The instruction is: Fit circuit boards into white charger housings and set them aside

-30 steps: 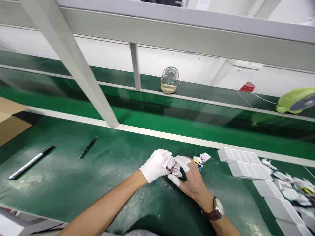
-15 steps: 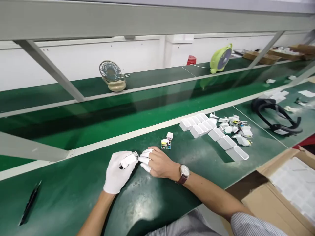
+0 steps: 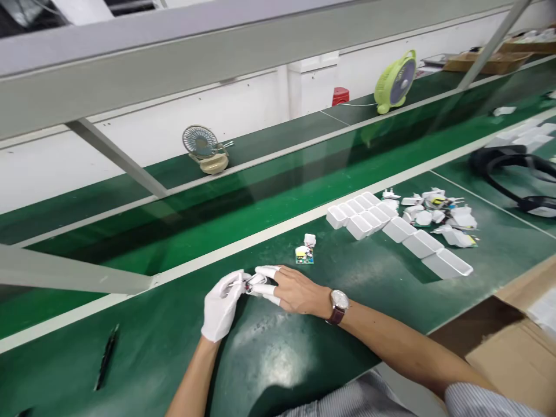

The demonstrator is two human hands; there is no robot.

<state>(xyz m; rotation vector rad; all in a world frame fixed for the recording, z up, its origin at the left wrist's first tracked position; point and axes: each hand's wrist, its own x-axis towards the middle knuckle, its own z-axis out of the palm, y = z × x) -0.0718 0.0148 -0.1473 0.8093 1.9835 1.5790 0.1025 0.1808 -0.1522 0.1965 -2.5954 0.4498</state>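
Note:
My left hand (image 3: 222,306), in a white glove, is closed on a small white charger part (image 3: 235,285) above the bench. Facing it, my right hand (image 3: 294,288), with white finger cots, pinches a white plastic piece (image 3: 257,280) between thumb and fingers. Small dark and reddish bits, perhaps wires, show between the two pieces; my fingers cover much of both. Just beyond my right hand lies a circuit board (image 3: 304,255) with yellow and blue components, and a white plug piece (image 3: 310,240) sits at its far edge.
Open white plastic cases (image 3: 398,230) stand in rows to the right, beside a pile of plug parts and boards (image 3: 438,211). A black pen (image 3: 106,357) lies at left. Black headgear (image 3: 512,174) rests far right, above a cardboard box (image 3: 512,353). Two fans, one green (image 3: 395,82), stand behind.
The view has shifted, so the bench items sit differently in frame. Between my hands, the white pieces have turned, and my right fingers now grip one piece where they earlier touched its end.

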